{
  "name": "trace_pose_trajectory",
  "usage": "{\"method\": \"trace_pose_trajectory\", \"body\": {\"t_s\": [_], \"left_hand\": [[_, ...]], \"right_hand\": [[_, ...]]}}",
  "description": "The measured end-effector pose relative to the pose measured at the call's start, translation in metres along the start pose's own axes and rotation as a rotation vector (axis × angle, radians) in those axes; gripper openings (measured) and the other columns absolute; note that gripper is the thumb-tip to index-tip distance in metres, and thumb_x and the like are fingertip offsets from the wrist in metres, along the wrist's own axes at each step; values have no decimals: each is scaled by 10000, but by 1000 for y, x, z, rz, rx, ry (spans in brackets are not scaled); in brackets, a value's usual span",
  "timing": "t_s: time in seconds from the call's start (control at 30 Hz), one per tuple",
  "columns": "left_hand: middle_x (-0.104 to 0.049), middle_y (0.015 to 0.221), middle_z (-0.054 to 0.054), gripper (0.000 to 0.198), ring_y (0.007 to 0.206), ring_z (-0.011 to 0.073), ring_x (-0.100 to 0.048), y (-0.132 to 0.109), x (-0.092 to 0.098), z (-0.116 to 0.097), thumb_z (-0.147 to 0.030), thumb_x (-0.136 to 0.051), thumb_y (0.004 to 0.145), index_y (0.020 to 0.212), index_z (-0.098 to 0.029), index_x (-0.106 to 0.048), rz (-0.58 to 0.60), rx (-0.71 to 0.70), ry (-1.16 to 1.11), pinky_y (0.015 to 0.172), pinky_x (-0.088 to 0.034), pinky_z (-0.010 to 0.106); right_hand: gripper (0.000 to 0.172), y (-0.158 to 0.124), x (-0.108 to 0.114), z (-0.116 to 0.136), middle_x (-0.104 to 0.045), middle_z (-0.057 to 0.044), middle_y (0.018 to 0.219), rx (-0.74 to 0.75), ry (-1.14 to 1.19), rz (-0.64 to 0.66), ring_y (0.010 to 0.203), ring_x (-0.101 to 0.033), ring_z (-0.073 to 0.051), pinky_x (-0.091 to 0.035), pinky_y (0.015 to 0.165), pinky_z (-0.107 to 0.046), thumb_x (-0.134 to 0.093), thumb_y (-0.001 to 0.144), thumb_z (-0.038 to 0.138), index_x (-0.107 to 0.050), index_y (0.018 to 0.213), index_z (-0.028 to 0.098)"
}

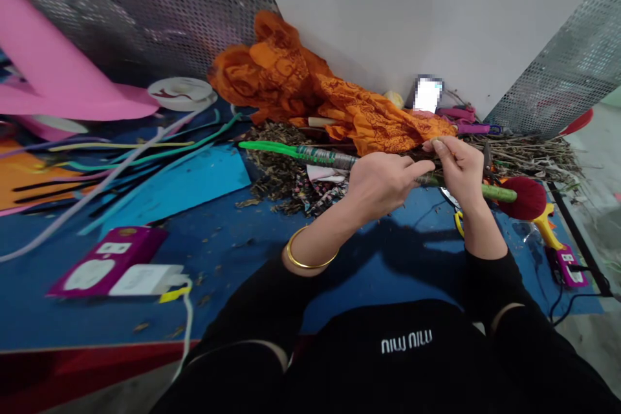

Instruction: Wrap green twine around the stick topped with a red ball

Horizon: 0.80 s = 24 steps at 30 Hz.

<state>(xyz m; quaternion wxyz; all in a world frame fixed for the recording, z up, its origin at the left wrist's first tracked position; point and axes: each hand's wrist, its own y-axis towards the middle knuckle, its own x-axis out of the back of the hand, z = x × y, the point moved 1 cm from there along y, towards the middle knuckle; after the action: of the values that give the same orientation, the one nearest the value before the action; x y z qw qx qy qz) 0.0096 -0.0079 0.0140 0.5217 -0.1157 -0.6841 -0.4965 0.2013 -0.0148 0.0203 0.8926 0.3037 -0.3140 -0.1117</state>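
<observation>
My left hand point(377, 184) is closed around a long stick point(323, 156) wrapped in grey and green, its index finger stretched along it. A bright green fuzzy loop point(269, 146) forms the stick's left end. In line with it on the right, a green stem point(499, 192) ends in a dark red, round, fuzzy head point(526, 198). My right hand point(460, 165) is just above the stick, thumb and fingertips pinched together; what they hold is too small to make out. Orange patterned cloth point(373, 123) lies right behind both hands.
Dry leaves point(276, 174) and twigs point(538, 158) lie along the back. A lit phone point(427, 94) leans on the white panel point(412, 13). Left are pipe cleaners point(145, 149), a blue sheet point(194, 178) and a purple power strip point(111, 259). A yellow-handled tool point(548, 226) lies right.
</observation>
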Motion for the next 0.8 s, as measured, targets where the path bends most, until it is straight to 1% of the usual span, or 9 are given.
{"method": "trace_pose_trajectory", "body": {"t_s": [0.1,0.3,0.4,0.47,0.5,0.6,0.67,0.73,0.8], "left_hand": [[-801,916,8,356,736,186,-703,0,-2,0,-239,-547,1034,1321,-329,-739,-12,-23,-22,565,-364,325],[-786,870,26,333,720,198,-690,2,-4,-2,-201,-535,1033,1167,-308,-821,-7,-46,11,563,-302,344],[-786,869,14,323,700,195,-672,2,0,2,-202,-574,995,1165,-316,-824,-7,-10,7,566,-281,346],[-797,890,3,332,695,183,-657,0,6,9,-207,-595,980,1183,-342,-821,5,35,-11,573,-279,335],[-805,911,0,333,703,177,-653,-1,9,14,-218,-598,986,1197,-352,-819,14,65,-25,581,-285,327],[-827,999,17,312,736,175,-666,-7,22,31,-271,-591,1013,1220,-333,-817,10,149,-76,599,-310,320],[-833,1062,18,318,793,192,-701,-12,30,43,-275,-613,993,1234,-336,-811,-15,200,-91,621,-358,323],[-837,1042,19,318,831,210,-728,-16,38,53,-326,-619,988,1240,-354,-811,-52,247,-70,617,-381,330],[-838,1026,-4,320,828,207,-735,-20,46,61,-352,-596,988,1220,-397,-813,-78,290,-42,610,-395,323]], "right_hand": [[390,0,0,-1,-834,-34,933,-1,5,2,885,-782,-195,-601,829,-314,-538,1040,497,-802,916,239],[340,1,-3,-2,-823,-33,894,-26,78,25,851,-769,-192,-587,798,-312,-590,1019,463,-802,887,233],[306,4,6,4,-812,-24,877,-52,175,76,846,-753,-179,-590,817,-313,-625,997,423,-796,835,228],[290,7,21,9,-797,-24,869,-55,226,103,860,-739,-169,-584,841,-309,-656,976,379,-773,763,219],[289,7,30,11,-778,-22,835,-71,239,121,820,-726,-157,-577,806,-296,-669,967,366,-757,738,213],[304,8,62,13,-705,1,726,-180,236,262,542,-599,-89,-475,562,-249,-712,939,395,-716,709,196],[331,6,82,8,-708,-6,747,-229,238,366,445,-499,-59,-392,470,-250,-754,906,448,-709,706,189],[362,5,100,-1,-709,-28,750,-221,271,351,492,-525,-85,-401,479,-264,-788,872,495,-707,687,195],[357,4,114,-11,-676,-45,686,-189,315,267,598,-589,-138,-429,521,-286,-834,826,492,-706,652,209]]}}
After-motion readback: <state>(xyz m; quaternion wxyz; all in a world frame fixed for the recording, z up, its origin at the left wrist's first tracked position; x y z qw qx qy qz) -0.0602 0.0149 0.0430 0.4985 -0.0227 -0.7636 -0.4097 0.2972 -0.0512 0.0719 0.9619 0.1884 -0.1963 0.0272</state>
